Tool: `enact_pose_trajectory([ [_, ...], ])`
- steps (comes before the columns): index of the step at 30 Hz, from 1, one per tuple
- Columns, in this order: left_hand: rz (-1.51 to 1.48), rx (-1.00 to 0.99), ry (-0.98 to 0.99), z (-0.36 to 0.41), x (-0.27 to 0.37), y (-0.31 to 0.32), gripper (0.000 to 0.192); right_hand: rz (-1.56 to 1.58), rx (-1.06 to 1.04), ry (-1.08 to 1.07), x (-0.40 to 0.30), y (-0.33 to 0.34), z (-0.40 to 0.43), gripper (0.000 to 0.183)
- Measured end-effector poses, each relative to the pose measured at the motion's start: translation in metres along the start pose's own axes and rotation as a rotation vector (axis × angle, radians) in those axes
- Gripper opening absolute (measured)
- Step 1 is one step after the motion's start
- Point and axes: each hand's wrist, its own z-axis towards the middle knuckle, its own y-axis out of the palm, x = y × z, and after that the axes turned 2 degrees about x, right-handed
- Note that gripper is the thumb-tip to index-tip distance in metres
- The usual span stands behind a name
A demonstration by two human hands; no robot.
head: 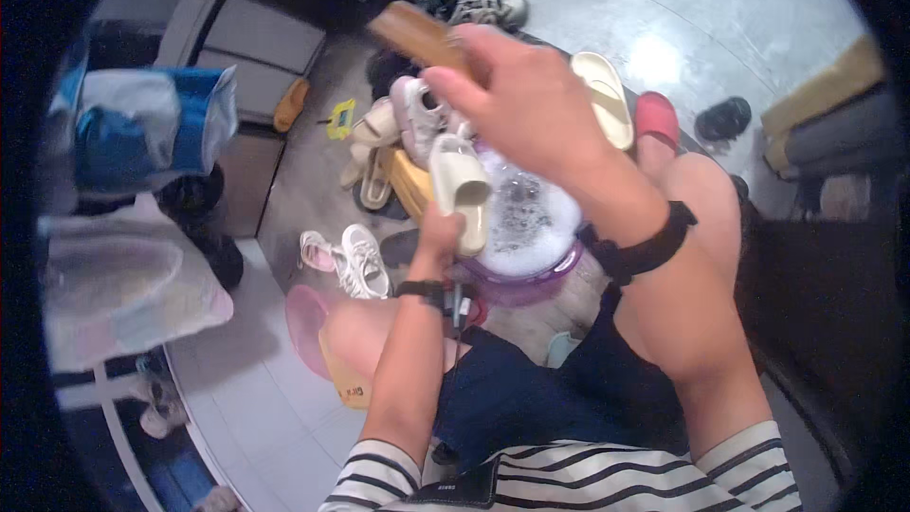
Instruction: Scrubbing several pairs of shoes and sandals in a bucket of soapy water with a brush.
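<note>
My left hand (441,233) grips a cream slide sandal (448,167) by one end, with its strap facing up. The sandal is tilted over the left side of a purple plastic basin (561,272). White suds and dark, bubbly water (530,210) fill the basin. Above it, my right hand (530,99) is closed around a brown block-like tool (412,32), possibly a wooden-backed brush. Motion blurs the tool, and its underside is hidden. The tool is held apart from the sandal. Black straps circle both of my wrists.
White sneakers (364,263) lie left of the basin. Beyond it are a pinkish sneaker (419,110), a yellow object (405,178) and several sandals. Another cream slide (604,96) rests near a red slipper (655,117) on my foot. Blue-and-white packaging (142,128) stands at the left.
</note>
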Motion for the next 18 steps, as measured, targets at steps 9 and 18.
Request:
enact_pose_trajectory([
  [9,-0.801,-0.188,0.058,-0.029,0.056,-0.007,0.038,0.023,-0.013,-0.020,0.012,-0.004,-0.002,0.042],
  [18,-1.043,0.069,0.599,-0.201,0.125,-0.166,0.043,-0.086,-0.105,-0.072,0.041,-0.011,0.007,0.042],
])
